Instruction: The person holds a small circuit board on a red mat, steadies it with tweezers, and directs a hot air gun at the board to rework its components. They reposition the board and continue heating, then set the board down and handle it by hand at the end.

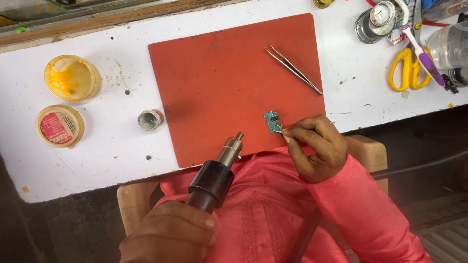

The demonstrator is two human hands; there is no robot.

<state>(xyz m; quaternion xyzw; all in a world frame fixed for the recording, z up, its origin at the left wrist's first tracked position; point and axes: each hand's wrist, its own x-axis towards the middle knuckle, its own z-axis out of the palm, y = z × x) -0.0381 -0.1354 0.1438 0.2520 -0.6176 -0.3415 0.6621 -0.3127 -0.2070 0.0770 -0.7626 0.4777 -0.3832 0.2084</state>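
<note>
Steel tweezers (pixel 294 69), yellow scissors (pixel 406 69), two round tins (pixel 72 77) (pixel 60 125), toothbrush (pixel 420 48) on white bench (pixel 110 146).

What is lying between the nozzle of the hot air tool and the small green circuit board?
Nothing: the head view shows only bare red mat between the nozzle and the circuit board.

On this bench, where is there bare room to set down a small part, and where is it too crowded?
The red mat is bare across its left and middle, between the tweezers and the hot-air tool. The white benchtop is free between the two round tins and the mat, apart from a small pot. The far right corner, around the yellow scissors, is crowded.
</note>
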